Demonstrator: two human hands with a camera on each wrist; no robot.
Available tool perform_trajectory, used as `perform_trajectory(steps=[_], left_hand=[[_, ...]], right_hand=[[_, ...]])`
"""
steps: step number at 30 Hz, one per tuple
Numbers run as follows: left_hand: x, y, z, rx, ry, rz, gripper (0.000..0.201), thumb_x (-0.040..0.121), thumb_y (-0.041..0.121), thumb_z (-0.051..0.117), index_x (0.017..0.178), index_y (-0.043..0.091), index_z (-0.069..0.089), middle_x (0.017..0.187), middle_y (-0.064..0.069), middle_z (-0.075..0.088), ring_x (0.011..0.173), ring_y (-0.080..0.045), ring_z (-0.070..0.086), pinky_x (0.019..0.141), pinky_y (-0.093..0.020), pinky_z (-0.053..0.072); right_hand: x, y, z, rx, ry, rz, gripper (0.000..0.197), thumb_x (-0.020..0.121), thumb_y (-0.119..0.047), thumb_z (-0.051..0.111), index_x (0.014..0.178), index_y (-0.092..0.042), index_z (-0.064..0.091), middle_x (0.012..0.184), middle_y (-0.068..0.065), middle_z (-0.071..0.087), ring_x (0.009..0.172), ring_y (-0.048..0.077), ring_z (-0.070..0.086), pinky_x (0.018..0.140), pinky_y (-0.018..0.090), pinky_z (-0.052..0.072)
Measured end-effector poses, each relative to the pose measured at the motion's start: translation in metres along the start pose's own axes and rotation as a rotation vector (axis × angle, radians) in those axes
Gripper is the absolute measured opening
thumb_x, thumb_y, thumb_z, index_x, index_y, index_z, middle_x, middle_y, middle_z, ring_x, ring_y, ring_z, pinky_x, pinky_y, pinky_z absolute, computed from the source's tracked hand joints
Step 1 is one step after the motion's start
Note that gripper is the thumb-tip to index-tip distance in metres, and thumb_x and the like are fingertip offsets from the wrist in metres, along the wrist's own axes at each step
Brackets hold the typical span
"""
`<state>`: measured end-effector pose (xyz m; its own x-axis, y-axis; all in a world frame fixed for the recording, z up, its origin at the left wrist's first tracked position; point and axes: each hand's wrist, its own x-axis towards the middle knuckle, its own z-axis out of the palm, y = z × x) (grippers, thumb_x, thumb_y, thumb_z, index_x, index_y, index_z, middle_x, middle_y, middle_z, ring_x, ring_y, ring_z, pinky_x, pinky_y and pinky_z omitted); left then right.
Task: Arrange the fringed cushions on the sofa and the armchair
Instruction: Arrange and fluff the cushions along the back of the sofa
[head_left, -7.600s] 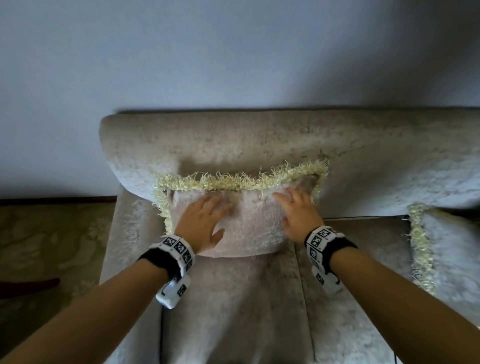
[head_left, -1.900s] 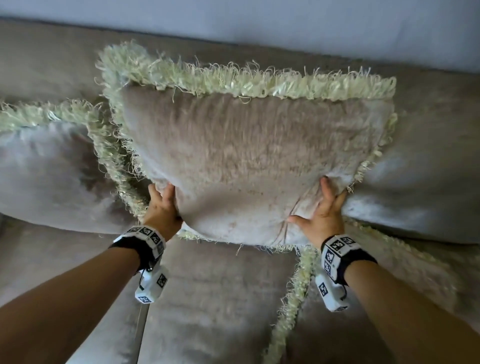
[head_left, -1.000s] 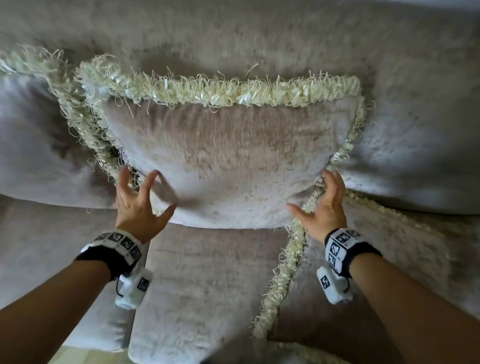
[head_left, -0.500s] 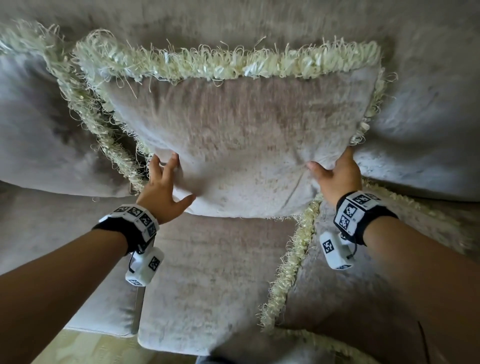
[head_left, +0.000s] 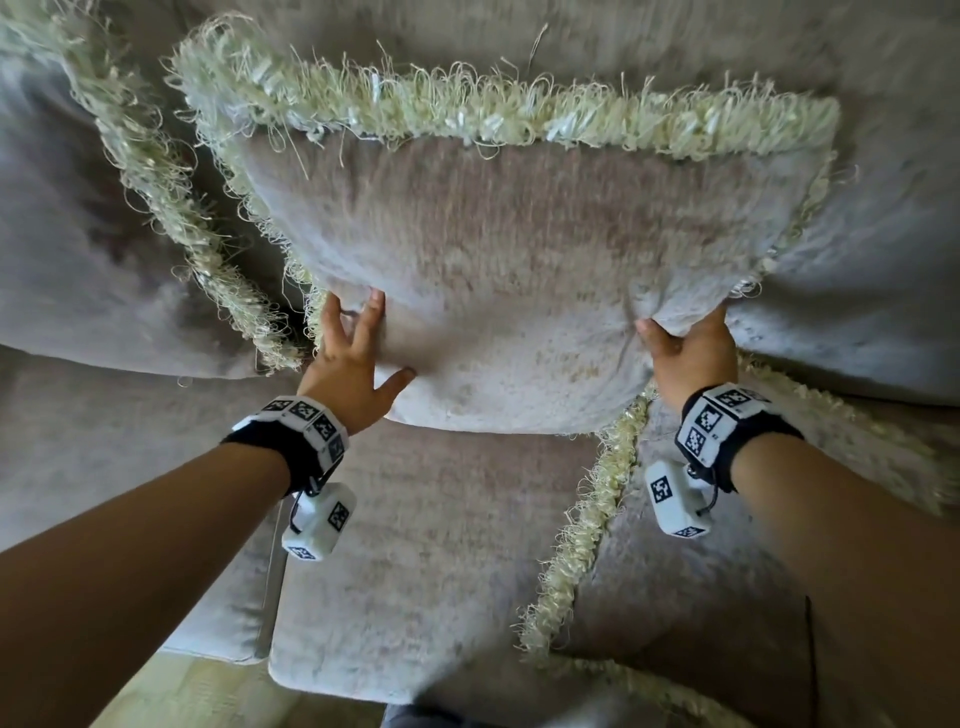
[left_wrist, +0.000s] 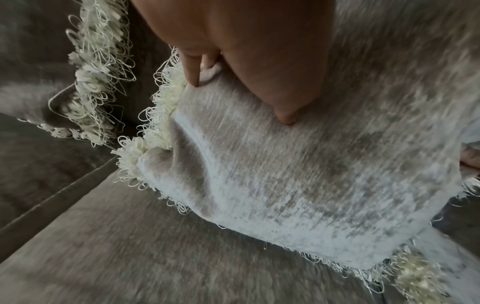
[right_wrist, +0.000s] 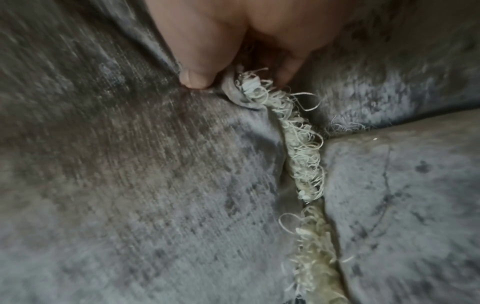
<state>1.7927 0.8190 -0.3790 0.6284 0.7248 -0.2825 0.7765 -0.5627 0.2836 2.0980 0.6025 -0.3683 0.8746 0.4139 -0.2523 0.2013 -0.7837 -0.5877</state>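
Note:
A beige cushion (head_left: 519, 249) edged with cream fringe stands upright against the sofa back (head_left: 675, 41). My left hand (head_left: 374, 343) lies at its lower left corner. The fingers reach straight along the fringed edge and the thumb presses into the front face, as the left wrist view shows (left_wrist: 246, 61). My right hand (head_left: 680, 338) pinches the lower right corner, thumb in front and fingers behind. In the right wrist view the right hand (right_wrist: 239, 78) bunches the fabric of the cushion (right_wrist: 130, 164) and its fringe.
A second fringed cushion (head_left: 78, 234) leans on the sofa back at the left, overlapping slightly behind the held one. Another fringed cushion (head_left: 727, 597) lies flat on the seat (head_left: 441, 545) at the right. Pale floor (head_left: 182, 696) shows at the lower left.
A second ago both hands hovered spread just off the lower corners. They have since moved onto the corners, and the right hand has pinched its corner. The cushion sits about where it was.

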Motion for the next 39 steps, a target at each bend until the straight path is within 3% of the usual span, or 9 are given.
perform_trajectory(steps=[4, 8, 11, 15, 25, 28, 31, 35, 39], left_hand=[[-0.007, 0.006, 0.005, -0.035, 0.086, 0.012, 0.101, 0.082, 0.053, 0.064, 0.153, 0.023, -0.001, 0.149, -0.035, 0.011, 0.135, -0.052, 0.028, 0.103, -0.056, 0.039], [-0.03, 0.024, 0.001, 0.067, 0.27, 0.087, 0.064, 0.08, 0.031, 0.06, 0.133, 0.0, 0.04, 0.118, -0.026, 0.045, 0.105, -0.04, 0.047, 0.089, -0.051, 0.046], [-0.052, 0.049, 0.003, 0.062, 0.235, 0.233, 0.044, 0.08, 0.03, 0.051, 0.115, 0.002, 0.052, 0.108, -0.02, 0.051, 0.096, -0.036, 0.05, 0.082, -0.049, 0.048], [-0.07, 0.097, 0.025, -0.1, 0.078, 0.431, 0.04, 0.08, 0.018, 0.061, 0.117, 0.013, 0.048, 0.104, -0.014, 0.052, 0.092, -0.033, 0.052, 0.076, -0.047, 0.05], [-0.096, 0.221, 0.099, -0.136, -0.356, 0.308, 0.061, 0.092, 0.044, 0.056, 0.145, 0.027, 0.032, 0.135, -0.01, 0.042, 0.118, -0.03, 0.049, 0.097, -0.042, 0.043], [-0.103, 0.254, 0.127, -0.028, -0.396, 0.242, 0.082, 0.078, 0.073, 0.045, 0.148, 0.035, 0.026, 0.145, -0.011, 0.038, 0.134, -0.034, 0.032, 0.108, -0.05, 0.03], [-0.102, 0.278, 0.151, 0.004, -0.361, 0.159, 0.096, 0.061, 0.094, 0.03, 0.145, 0.048, 0.02, 0.146, -0.014, 0.036, 0.134, -0.039, 0.03, 0.108, -0.057, 0.029], [-0.092, 0.306, 0.156, 0.0, -0.393, 0.083, 0.103, 0.053, 0.095, 0.036, 0.144, 0.052, 0.016, 0.153, -0.016, 0.021, 0.138, -0.044, 0.025, 0.109, -0.061, 0.029], [-0.083, 0.317, 0.161, 0.016, -0.545, 0.087, 0.118, 0.044, 0.096, 0.049, 0.141, 0.061, -0.007, 0.159, -0.014, 0.002, 0.147, -0.04, 0.004, 0.111, -0.065, 0.024]], right_hand=[[-0.006, 0.0, -0.015, 0.013, -0.027, -0.049, 0.084, 0.086, -0.047, 0.068, 0.149, -0.016, 0.022, 0.142, 0.006, 0.049, 0.117, 0.023, 0.058, 0.097, 0.031, 0.044], [-0.016, 0.011, -0.021, 0.066, -0.004, -0.149, 0.078, 0.084, -0.042, 0.071, 0.146, -0.018, 0.031, 0.142, 0.003, 0.042, 0.112, 0.016, 0.055, 0.099, 0.037, 0.048], [-0.028, 0.036, -0.027, 0.066, -0.057, -0.099, 0.088, 0.079, -0.057, 0.07, 0.149, -0.031, 0.022, 0.152, 0.0, 0.029, 0.126, 0.023, 0.052, 0.101, 0.045, 0.05], [-0.048, 0.081, -0.047, -0.006, -0.081, 0.016, 0.079, 0.087, -0.042, 0.068, 0.15, -0.023, 0.025, 0.151, 0.004, 0.032, 0.12, 0.024, 0.055, 0.096, 0.037, 0.049], [-0.066, 0.225, -0.139, -0.183, -0.141, 0.084, 0.035, 0.092, -0.032, 0.064, 0.121, -0.015, 0.057, 0.12, 0.008, 0.061, 0.095, 0.02, 0.06, 0.082, 0.029, 0.045], [-0.071, 0.278, -0.174, -0.206, -0.166, 0.138, 0.041, 0.091, -0.029, 0.066, 0.127, -0.014, 0.054, 0.125, 0.01, 0.056, 0.095, 0.02, 0.055, 0.082, 0.027, 0.041], [-0.076, 0.324, -0.198, -0.257, -0.291, 0.198, 0.058, 0.088, -0.038, 0.067, 0.139, -0.02, 0.044, 0.14, 0.012, 0.042, 0.119, 0.032, 0.052, 0.097, 0.037, 0.046], [-0.077, 0.361, -0.211, -0.195, -0.439, 0.192, 0.082, 0.085, -0.053, 0.066, 0.151, -0.029, 0.024, 0.156, 0.006, 0.021, 0.139, 0.031, 0.036, 0.111, 0.042, 0.037], [-0.073, 0.382, -0.197, -0.022, -0.494, 0.233, 0.097, 0.076, -0.062, 0.07, 0.152, -0.041, 0.014, 0.162, 0.0, 0.01, 0.147, 0.029, 0.02, 0.115, 0.046, 0.03]])
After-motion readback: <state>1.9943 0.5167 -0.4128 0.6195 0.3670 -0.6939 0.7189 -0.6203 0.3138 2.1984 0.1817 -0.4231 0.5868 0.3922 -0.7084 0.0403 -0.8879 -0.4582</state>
